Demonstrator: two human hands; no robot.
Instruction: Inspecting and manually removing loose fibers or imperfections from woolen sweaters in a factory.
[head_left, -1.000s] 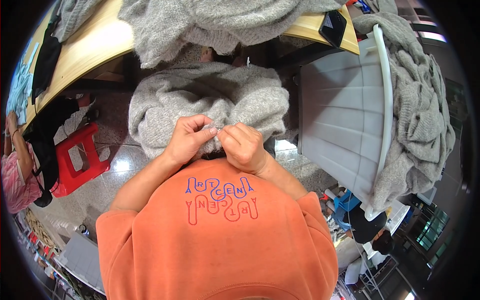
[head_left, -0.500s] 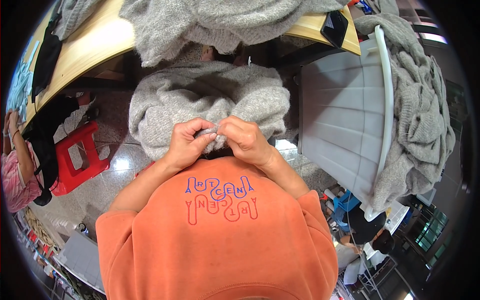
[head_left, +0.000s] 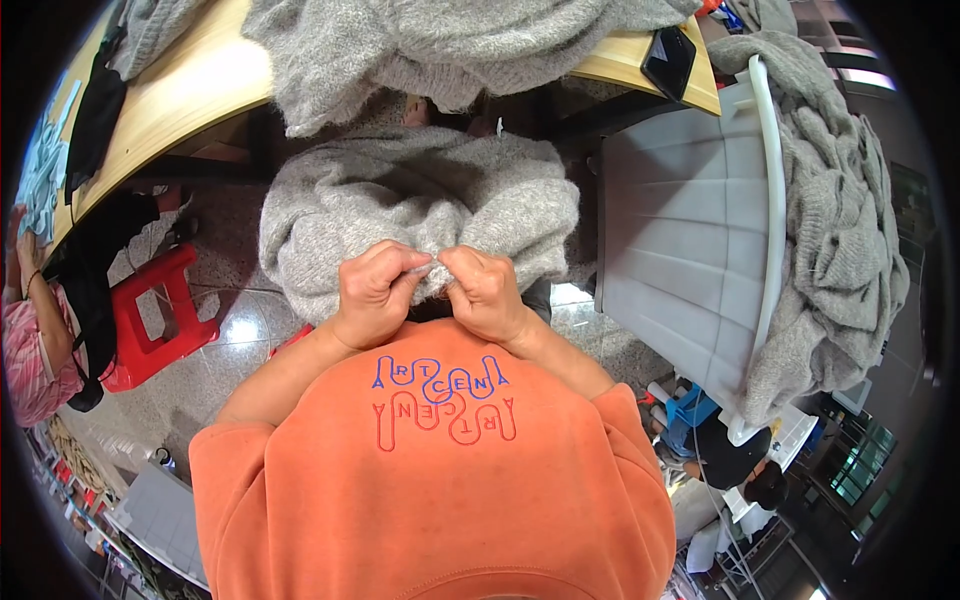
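Note:
A grey knitted garment (head_left: 350, 200) lies bunched over my lap. Both hands meet at its near edge, in front of my chest. My left hand (head_left: 378, 290) is closed, thumb and forefinger pinching the knit. Close beside it, my right hand (head_left: 482, 290) pinches the same bit of fabric, its fingers curled in. Only a small piece of knit shows between the fingertips; whether a thread or needle is there is too small to tell.
Beyond my lap, a wooden table (head_left: 190, 80) carries more grey knitwear (head_left: 420, 50) and a black phone (head_left: 669, 62). A grey bin (head_left: 690, 200) heaped with knitwear (head_left: 835, 220) stands at right. At left are a red stool (head_left: 160, 320) and another person's arm (head_left: 45, 310).
My hands have drawn closer together and the fingers have curled tighter on the knit. The grey fold that showed between them is now mostly hidden.

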